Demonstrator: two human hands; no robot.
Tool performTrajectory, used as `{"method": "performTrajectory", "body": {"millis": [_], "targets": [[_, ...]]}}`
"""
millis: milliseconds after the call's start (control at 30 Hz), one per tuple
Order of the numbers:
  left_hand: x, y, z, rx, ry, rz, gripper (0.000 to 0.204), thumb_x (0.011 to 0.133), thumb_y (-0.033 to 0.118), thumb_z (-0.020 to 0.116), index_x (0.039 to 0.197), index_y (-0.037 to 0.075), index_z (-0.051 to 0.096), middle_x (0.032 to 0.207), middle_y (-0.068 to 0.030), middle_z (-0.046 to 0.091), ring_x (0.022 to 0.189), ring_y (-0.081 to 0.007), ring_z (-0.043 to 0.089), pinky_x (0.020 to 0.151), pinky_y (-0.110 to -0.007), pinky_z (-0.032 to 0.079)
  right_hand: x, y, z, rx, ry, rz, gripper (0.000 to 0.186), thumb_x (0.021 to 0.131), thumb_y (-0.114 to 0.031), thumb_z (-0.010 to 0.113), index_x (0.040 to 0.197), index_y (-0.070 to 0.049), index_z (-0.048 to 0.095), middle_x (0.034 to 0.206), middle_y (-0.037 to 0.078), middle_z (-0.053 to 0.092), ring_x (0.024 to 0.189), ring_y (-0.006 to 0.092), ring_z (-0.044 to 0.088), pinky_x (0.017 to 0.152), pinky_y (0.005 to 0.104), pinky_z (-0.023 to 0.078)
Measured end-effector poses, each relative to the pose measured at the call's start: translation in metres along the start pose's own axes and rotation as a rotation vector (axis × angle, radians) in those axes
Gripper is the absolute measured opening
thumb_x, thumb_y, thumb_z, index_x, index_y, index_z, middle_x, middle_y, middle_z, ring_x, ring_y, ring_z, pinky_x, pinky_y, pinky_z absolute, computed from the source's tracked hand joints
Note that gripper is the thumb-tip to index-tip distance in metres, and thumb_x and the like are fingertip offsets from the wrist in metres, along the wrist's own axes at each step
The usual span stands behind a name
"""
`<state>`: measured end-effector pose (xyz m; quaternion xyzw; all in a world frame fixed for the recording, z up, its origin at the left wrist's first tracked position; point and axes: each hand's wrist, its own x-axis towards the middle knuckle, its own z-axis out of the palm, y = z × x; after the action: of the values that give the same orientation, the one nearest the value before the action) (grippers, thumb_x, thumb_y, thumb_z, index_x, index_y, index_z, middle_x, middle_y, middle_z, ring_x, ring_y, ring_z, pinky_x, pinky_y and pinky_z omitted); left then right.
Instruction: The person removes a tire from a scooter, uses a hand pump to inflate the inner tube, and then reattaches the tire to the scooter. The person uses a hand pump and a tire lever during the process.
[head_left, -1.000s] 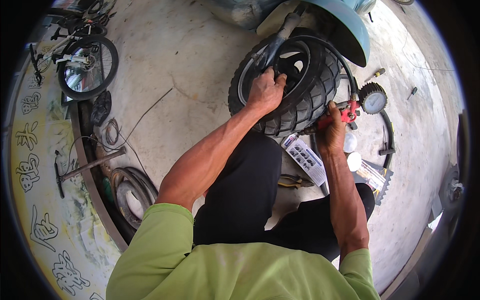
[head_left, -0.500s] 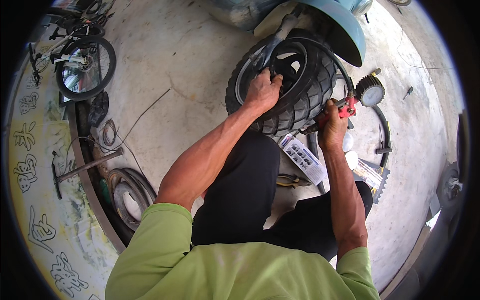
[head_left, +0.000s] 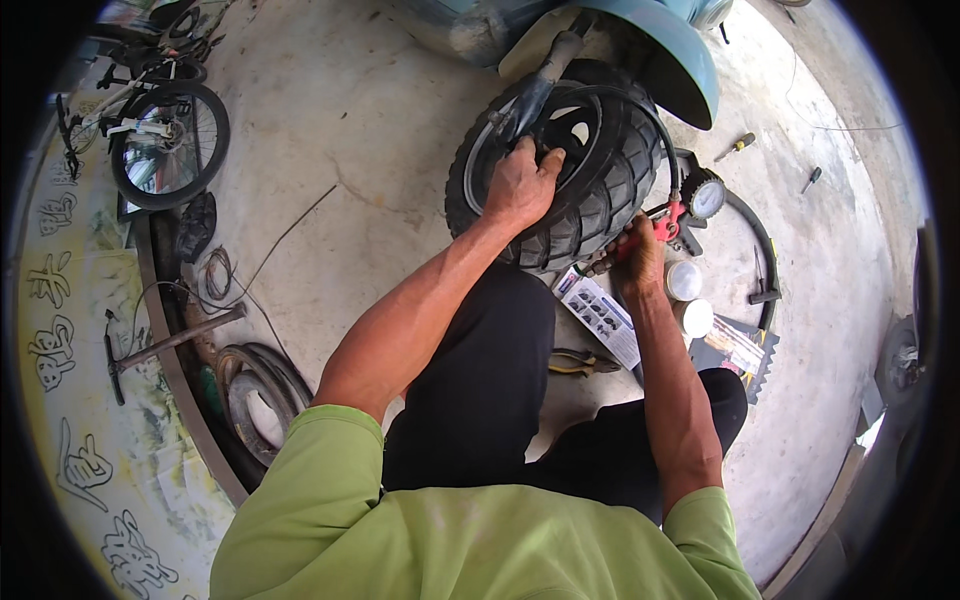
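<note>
A black knobbly tyre (head_left: 600,200) on a wheel hangs on a fork (head_left: 545,75) under a light blue scooter fender (head_left: 665,50). My left hand (head_left: 522,185) is closed inside the rim, beside the fork; what its fingers hold is hidden. My right hand (head_left: 640,260) grips a red inflator gun (head_left: 663,225) low at the tyre's right side. The gun carries a round dial gauge (head_left: 705,197) and a black hose that arches over the wheel toward my left hand.
A printed card (head_left: 600,315), pliers (head_left: 575,362), two white tubs (head_left: 684,280) and screwdrivers (head_left: 735,147) lie around my knees and rightward. Bicycles (head_left: 170,140), a T-shaped iron bar (head_left: 180,340) and coiled tubes (head_left: 260,400) are at the left, beside a lettered banner (head_left: 70,360).
My right hand and the inflator gun have moved left and slightly down, with the gauge turned and lower. My left hand stays at the rim, and the whole view has shifted slightly.
</note>
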<state>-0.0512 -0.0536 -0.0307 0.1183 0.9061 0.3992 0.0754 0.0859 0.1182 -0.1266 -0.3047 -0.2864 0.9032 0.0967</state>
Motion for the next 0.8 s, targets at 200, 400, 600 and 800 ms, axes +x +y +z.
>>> {"method": "performTrajectory", "body": {"millis": [200, 400, 600, 800], "targets": [[0.003, 0.000, -0.007, 0.072, -0.041, 0.028, 0.049, 0.100, 0.040, 0.062, 0.105, -0.008, 0.064, 0.089, -0.0369, 0.070, 0.092, -0.0534, 0.070, 0.082, -0.056, 0.056, -0.019, -0.030, 0.024, -0.142, 0.112, -0.151, 0.048, 0.092, -0.024, 0.081, 0.129, -0.003, 0.059, 0.090, 0.004, 0.063, 0.067, 0.0133, 0.057, 0.063, 0.0297, 0.050], [0.008, 0.005, -0.021, 0.186, -0.130, -0.030, 0.053, 0.098, 0.044, 0.064, 0.094, -0.009, 0.065, 0.089, -0.0367, 0.069, 0.094, -0.0494, 0.071, 0.084, -0.053, 0.055, -0.071, -0.087, 0.016, -0.577, -0.259, -0.248, 0.047, 0.094, -0.025, 0.081, 0.129, 0.002, 0.064, 0.115, 0.014, 0.074, 0.092, 0.0160, 0.067, 0.076, 0.0288, 0.053], [0.018, -0.004, -0.034, 0.074, -0.275, 0.090, 0.042, 0.102, 0.035, 0.061, 0.101, -0.006, 0.071, 0.086, -0.0304, 0.072, 0.089, -0.0443, 0.074, 0.080, -0.051, 0.056, -0.099, -0.085, 0.044, -0.885, -0.586, -0.106, 0.048, 0.092, -0.037, 0.081, 0.120, 0.000, 0.070, 0.114, 0.011, 0.074, 0.096, 0.0181, 0.065, 0.089, 0.0326, 0.052], [0.027, -0.025, -0.032, -0.127, -0.349, 0.116, 0.038, 0.102, 0.032, 0.059, 0.106, -0.004, 0.072, 0.088, -0.0243, 0.073, 0.086, -0.0334, 0.073, 0.081, -0.042, 0.054, -0.085, -0.069, 0.043, -1.163, -0.721, -0.228, 0.038, 0.086, -0.022, 0.079, 0.113, 0.001, 0.066, 0.107, 0.011, 0.071, 0.095, 0.0213, 0.069, 0.086, 0.0344, 0.054]]}}
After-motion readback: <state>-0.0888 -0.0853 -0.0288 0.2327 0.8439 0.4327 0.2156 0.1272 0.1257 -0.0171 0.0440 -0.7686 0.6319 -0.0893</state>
